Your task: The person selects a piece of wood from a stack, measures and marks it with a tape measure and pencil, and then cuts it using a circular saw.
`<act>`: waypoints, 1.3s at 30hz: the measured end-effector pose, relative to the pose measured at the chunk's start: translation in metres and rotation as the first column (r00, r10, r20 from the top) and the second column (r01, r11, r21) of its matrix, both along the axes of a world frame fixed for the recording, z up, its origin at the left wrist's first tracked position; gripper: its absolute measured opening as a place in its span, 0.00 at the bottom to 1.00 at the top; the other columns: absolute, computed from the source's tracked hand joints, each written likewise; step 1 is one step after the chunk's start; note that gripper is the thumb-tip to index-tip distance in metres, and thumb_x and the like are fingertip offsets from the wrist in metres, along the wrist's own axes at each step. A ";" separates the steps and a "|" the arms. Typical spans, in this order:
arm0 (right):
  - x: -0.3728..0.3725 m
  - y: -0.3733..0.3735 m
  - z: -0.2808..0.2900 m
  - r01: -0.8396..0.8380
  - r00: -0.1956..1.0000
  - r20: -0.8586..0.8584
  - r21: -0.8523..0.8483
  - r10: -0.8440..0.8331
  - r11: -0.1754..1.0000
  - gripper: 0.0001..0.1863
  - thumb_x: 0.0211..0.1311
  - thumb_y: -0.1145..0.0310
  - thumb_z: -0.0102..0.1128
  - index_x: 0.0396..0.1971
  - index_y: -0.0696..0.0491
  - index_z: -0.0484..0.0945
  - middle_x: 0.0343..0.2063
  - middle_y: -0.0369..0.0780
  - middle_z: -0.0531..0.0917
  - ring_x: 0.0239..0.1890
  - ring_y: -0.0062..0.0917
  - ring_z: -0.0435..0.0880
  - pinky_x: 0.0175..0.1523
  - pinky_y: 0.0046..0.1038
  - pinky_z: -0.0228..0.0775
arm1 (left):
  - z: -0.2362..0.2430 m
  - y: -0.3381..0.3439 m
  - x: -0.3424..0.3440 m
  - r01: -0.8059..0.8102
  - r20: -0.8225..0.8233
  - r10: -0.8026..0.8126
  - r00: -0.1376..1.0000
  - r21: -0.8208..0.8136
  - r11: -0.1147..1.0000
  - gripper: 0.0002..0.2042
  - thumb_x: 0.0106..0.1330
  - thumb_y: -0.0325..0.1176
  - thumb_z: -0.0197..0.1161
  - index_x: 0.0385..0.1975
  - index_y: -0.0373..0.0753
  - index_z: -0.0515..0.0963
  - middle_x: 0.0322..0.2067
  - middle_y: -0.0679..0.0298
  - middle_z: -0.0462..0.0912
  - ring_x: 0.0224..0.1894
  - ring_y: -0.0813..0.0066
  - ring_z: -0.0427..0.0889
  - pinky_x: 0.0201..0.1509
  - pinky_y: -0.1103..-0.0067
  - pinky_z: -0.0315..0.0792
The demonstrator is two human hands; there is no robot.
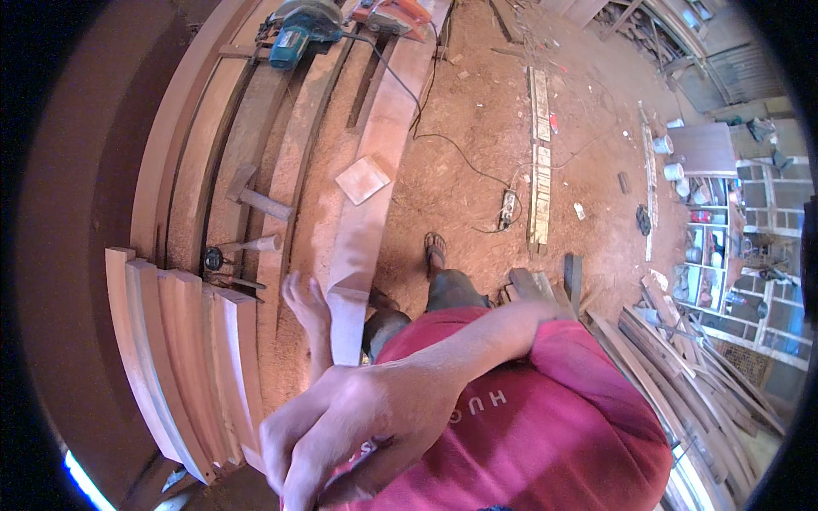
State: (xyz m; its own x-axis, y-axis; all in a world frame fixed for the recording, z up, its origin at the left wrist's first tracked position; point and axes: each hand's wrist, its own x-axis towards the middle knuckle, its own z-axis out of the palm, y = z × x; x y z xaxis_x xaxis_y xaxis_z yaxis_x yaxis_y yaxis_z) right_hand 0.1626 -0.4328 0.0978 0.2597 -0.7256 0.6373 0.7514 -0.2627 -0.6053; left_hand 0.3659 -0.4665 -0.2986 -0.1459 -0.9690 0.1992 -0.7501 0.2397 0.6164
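My left hand (308, 308) hangs over the sawdust between the planks, fingers apart, with nothing in it. Just right of it lies a long pale wooden board (351, 255), whose near end is partly covered by my arms. My right hand (362, 426) is large and close in the foreground, in front of my red shirt. Its fingers curl downward toward the thumb; what they hold, if anything, is hidden. Beyond my left hand are a hammer (260, 203), a pale-handled tool (256, 244) and a thin tool like a chisel (239, 281). A square wooden piece (363, 180) rests on the board.
Several thick timbers (175, 341) stand side by side at the left. A blue circular saw (294, 38) and an orange power tool (392, 17) sit on the far planks. A cable runs to a power strip (508, 209) on the floor. Scrap wood (682, 349) is piled at right.
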 end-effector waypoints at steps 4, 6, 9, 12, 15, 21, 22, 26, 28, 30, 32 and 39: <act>-0.037 0.008 0.024 0.001 0.970 0.244 -0.098 0.023 0.995 0.10 0.70 0.71 0.66 0.47 0.56 0.88 0.39 0.42 0.87 0.38 0.29 0.86 0.42 0.28 0.76 | 0.014 0.066 -0.052 -0.078 -0.015 0.081 0.997 0.152 0.985 0.24 0.75 0.43 0.62 0.62 0.32 0.72 0.62 0.40 0.71 0.67 0.43 0.68 0.72 0.56 0.63; -0.062 0.010 0.034 0.021 0.952 0.305 -0.136 0.022 0.990 0.10 0.70 0.73 0.66 0.47 0.55 0.88 0.37 0.41 0.87 0.36 0.27 0.86 0.39 0.26 0.75 | -0.002 0.085 -0.077 -0.078 -0.020 0.083 0.996 0.161 0.984 0.23 0.76 0.43 0.61 0.62 0.32 0.72 0.61 0.41 0.72 0.66 0.43 0.69 0.71 0.57 0.63; -0.088 0.009 0.043 -0.022 0.925 0.368 -0.198 0.095 0.980 0.09 0.71 0.71 0.66 0.46 0.55 0.89 0.36 0.40 0.87 0.35 0.26 0.85 0.39 0.26 0.75 | 0.007 0.098 -0.117 -0.106 -0.042 0.117 0.992 0.205 0.973 0.22 0.77 0.41 0.59 0.62 0.33 0.72 0.60 0.42 0.73 0.65 0.43 0.70 0.71 0.58 0.64; -0.104 0.012 0.056 -0.037 0.868 0.472 -0.248 0.154 0.968 0.09 0.72 0.70 0.65 0.45 0.56 0.89 0.34 0.40 0.87 0.35 0.26 0.85 0.39 0.27 0.75 | 0.020 0.088 -0.150 -0.105 -0.043 0.115 0.992 0.193 0.976 0.21 0.77 0.40 0.59 0.62 0.32 0.72 0.60 0.41 0.73 0.65 0.43 0.71 0.71 0.58 0.64; -0.112 0.008 0.068 -0.115 0.774 0.577 -0.276 0.260 0.954 0.08 0.72 0.69 0.65 0.42 0.57 0.88 0.30 0.41 0.86 0.34 0.28 0.85 0.39 0.28 0.74 | 0.036 0.074 -0.178 -0.107 -0.051 0.121 0.991 0.219 0.970 0.22 0.77 0.41 0.58 0.62 0.32 0.71 0.60 0.41 0.72 0.63 0.43 0.72 0.69 0.58 0.66; -0.143 -0.021 0.085 -0.244 0.811 0.430 -0.367 0.396 0.898 0.11 0.72 0.65 0.66 0.36 0.59 0.86 0.27 0.42 0.86 0.32 0.30 0.83 0.39 0.30 0.74 | 0.035 0.032 -0.197 -0.152 -0.083 0.183 0.980 0.288 0.945 0.20 0.77 0.41 0.58 0.62 0.35 0.74 0.57 0.45 0.76 0.59 0.49 0.77 0.64 0.60 0.71; -0.143 -0.028 0.085 -0.235 0.819 0.417 -0.386 0.395 0.892 0.11 0.72 0.65 0.66 0.36 0.59 0.85 0.27 0.42 0.86 0.32 0.31 0.83 0.39 0.30 0.74 | 0.033 0.025 -0.198 -0.150 -0.087 0.182 0.979 0.288 0.946 0.20 0.77 0.41 0.58 0.62 0.35 0.74 0.56 0.45 0.76 0.58 0.50 0.77 0.63 0.61 0.71; -0.132 -0.051 0.082 -0.337 0.781 0.446 -0.289 0.437 0.896 0.12 0.71 0.61 0.66 0.39 0.56 0.86 0.29 0.43 0.86 0.34 0.33 0.86 0.41 0.35 0.76 | 0.023 -0.021 -0.205 -0.079 -0.125 0.123 0.984 0.309 0.948 0.20 0.77 0.42 0.59 0.60 0.35 0.75 0.57 0.46 0.77 0.57 0.50 0.79 0.62 0.62 0.73; -0.158 -0.076 0.066 -0.444 0.841 0.267 -0.154 0.470 0.883 0.11 0.70 0.62 0.67 0.42 0.54 0.86 0.33 0.42 0.87 0.39 0.32 0.87 0.45 0.33 0.77 | 0.008 -0.039 -0.199 -0.061 -0.094 0.097 0.991 0.330 0.942 0.20 0.76 0.40 0.60 0.60 0.35 0.75 0.57 0.46 0.79 0.57 0.50 0.79 0.62 0.62 0.73; -0.180 -0.119 0.034 -0.357 0.934 -0.015 -0.090 0.357 0.930 0.12 0.68 0.66 0.69 0.48 0.53 0.87 0.40 0.41 0.87 0.45 0.28 0.87 0.49 0.29 0.78 | -0.013 -0.058 -0.184 -0.055 -0.021 0.065 0.998 0.313 0.948 0.21 0.74 0.40 0.62 0.61 0.36 0.75 0.57 0.47 0.78 0.58 0.50 0.79 0.63 0.62 0.73; -0.206 -0.151 -0.029 -0.041 0.972 -0.228 0.059 0.053 0.997 0.15 0.71 0.66 0.65 0.53 0.55 0.84 0.42 0.40 0.88 0.46 0.23 0.87 0.50 0.26 0.79 | -0.012 -0.081 -0.190 -0.047 -0.018 0.058 0.998 0.365 0.930 0.28 0.68 0.44 0.67 0.65 0.39 0.71 0.62 0.46 0.74 0.64 0.45 0.74 0.65 0.58 0.71; -0.341 -0.211 -0.213 0.688 0.597 -0.783 0.389 -0.174 0.612 0.16 0.76 0.66 0.60 0.56 0.58 0.81 0.42 0.39 0.87 0.42 0.23 0.87 0.47 0.27 0.81 | -0.004 -0.120 -0.256 -0.252 0.150 0.203 0.968 0.580 0.775 0.53 0.50 0.58 0.79 0.75 0.45 0.57 0.72 0.37 0.56 0.72 0.34 0.62 0.68 0.49 0.69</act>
